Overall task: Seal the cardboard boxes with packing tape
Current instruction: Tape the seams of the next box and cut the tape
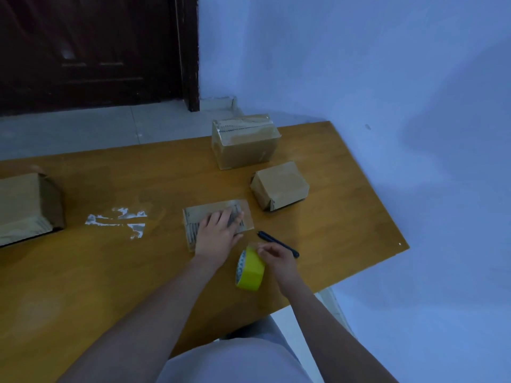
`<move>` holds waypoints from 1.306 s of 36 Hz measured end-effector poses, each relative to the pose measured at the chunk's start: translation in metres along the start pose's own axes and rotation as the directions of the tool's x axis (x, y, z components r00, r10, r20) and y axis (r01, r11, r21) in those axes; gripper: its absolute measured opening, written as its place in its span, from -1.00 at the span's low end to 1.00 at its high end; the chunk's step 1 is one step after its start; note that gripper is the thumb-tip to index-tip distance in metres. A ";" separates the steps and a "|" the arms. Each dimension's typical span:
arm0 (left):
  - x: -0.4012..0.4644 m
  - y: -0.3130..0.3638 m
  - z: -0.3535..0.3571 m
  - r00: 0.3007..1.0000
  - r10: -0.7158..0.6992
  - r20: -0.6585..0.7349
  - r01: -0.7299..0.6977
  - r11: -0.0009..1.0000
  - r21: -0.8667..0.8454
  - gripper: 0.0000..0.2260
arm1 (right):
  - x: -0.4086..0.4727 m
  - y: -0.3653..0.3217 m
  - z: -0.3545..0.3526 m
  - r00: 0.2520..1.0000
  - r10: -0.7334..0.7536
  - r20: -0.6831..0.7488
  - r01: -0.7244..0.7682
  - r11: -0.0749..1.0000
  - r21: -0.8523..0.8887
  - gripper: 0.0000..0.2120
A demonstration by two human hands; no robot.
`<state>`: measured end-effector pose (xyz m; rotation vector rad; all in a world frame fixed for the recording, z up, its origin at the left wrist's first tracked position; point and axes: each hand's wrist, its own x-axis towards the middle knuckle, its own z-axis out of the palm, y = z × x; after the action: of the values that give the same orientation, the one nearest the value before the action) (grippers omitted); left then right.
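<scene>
A small flat cardboard box (199, 214) lies on the wooden table (110, 272) in front of me. My left hand (218, 233) rests flat on top of it, fingers straight. A yellow roll of packing tape (250, 269) stands on its edge just right of that box. My right hand (276, 258) is at the top of the roll, its fingers curled and pinching at the tape there. A taped cardboard box (244, 140) stands at the far side of the table. A smaller plain box (279, 185) sits in front of it.
A black utility knife (278, 243) lies on the table behind my right hand. A larger box (26, 207) sits at the left edge of view. White tape residue (119, 221) marks the tabletop. The table's right edge runs close to a blue wall.
</scene>
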<state>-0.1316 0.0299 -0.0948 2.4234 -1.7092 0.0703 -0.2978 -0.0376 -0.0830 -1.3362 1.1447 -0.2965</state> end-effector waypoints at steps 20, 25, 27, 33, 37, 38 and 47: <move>0.044 0.008 -0.031 0.881 -0.296 0.370 0.309 0.951 0.027 -0.54 | 0.015 -0.010 -0.007 1.000 -0.007 0.000 0.007 0.999 0.032 -0.85; 0.050 0.008 -0.020 0.883 -0.331 0.332 0.335 0.941 0.047 -0.65 | 0.014 -0.007 -0.012 1.000 -0.007 0.027 0.005 0.998 0.063 -0.89; 0.049 0.006 -0.014 0.889 -0.340 0.305 0.358 0.934 -0.004 -0.70 | 0.016 -0.006 -0.012 0.999 -0.006 0.035 0.003 0.997 0.082 -0.92; 0.048 0.002 -0.008 0.924 -0.269 0.270 0.308 0.945 -0.111 -0.76 | 0.024 -0.008 -0.011 0.999 0.003 0.053 -0.009 0.993 0.115 -0.93; 0.049 0.000 -0.007 0.931 -0.230 0.282 0.271 0.955 -0.116 -0.72 | 0.029 -0.008 -0.008 0.998 0.016 0.053 -0.022 0.994 0.104 -0.91; 0.050 0.000 -0.007 0.929 -0.228 0.290 0.269 0.957 -0.111 -0.70 | 0.030 -0.008 -0.008 0.998 0.017 0.055 -0.022 0.996 0.092 -0.91; 0.051 0.001 -0.007 0.930 -0.166 0.329 0.195 0.979 -0.057 -0.62 | 0.033 -0.007 -0.009 0.997 -0.004 0.071 0.001 0.999 0.041 -0.92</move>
<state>-0.1149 -0.0163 -0.0806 2.6239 -1.5530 -0.4419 -0.2862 -0.0701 -0.0910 -1.3026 1.0727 -0.2707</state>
